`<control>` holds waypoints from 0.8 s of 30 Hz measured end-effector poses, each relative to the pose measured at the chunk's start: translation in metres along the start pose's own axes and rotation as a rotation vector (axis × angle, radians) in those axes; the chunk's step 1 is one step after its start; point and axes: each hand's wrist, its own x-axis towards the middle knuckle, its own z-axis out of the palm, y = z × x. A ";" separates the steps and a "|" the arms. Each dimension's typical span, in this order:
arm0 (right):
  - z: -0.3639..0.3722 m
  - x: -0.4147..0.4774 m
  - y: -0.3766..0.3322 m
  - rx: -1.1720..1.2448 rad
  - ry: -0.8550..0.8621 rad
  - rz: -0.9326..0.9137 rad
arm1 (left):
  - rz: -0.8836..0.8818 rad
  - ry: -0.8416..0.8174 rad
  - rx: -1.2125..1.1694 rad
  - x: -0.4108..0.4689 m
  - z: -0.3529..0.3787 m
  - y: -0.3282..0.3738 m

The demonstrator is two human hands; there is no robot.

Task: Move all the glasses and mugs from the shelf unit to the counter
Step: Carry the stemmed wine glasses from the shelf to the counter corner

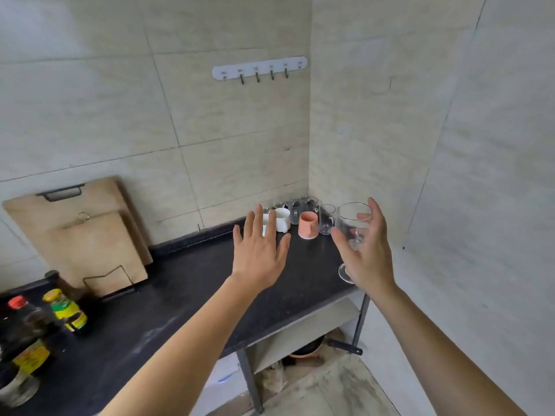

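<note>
The person's right hand [365, 250] is cupped loosely around the bowl of a clear stemmed wine glass [353, 226], fingers spread and curved. Whether the palm actually presses the glass I cannot tell; thumb and fingertips look just apart from it, so I would call this grip open, either closing on the glass or letting go of it. The glass stands upright, its long axis vertical, its foot [345, 273] seeming to rest on the black stone surface [180, 283] near the front right edge, half hidden behind the wrist. From the palm, the bowl lies at about ten o'clock, and the right hand is plainly the nearer one.

The left hand [259, 250] hovers flat with fingers splayed, holding nothing. It covers part of a white ceramic mug [282, 219] at its one o'clock.

In the far corner, at about twelve o'clock from the wine glass, a cluster has gathered: a salmon-pink mug [308, 225], a small clear glass mug with a handle [326, 219], and more clear glassware [303, 204] behind, too crowded and see-through to count.

The shelf unit itself is out of sight, so how many pieces are left there cannot be judged. Bottles and leaning cutting boards sit well apart at nine o'clock.
</note>
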 end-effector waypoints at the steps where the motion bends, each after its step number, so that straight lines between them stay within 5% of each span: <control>1: 0.006 0.019 0.014 -0.004 -0.017 0.006 | -0.006 -0.017 0.008 0.019 0.011 0.003; 14: 0.120 0.197 0.093 0.031 -0.218 0.017 | -0.160 -0.064 0.006 0.173 0.089 -0.031; 24: 0.222 0.219 0.172 -0.090 -0.269 0.233 | -0.169 -0.353 -0.043 0.226 0.224 -0.101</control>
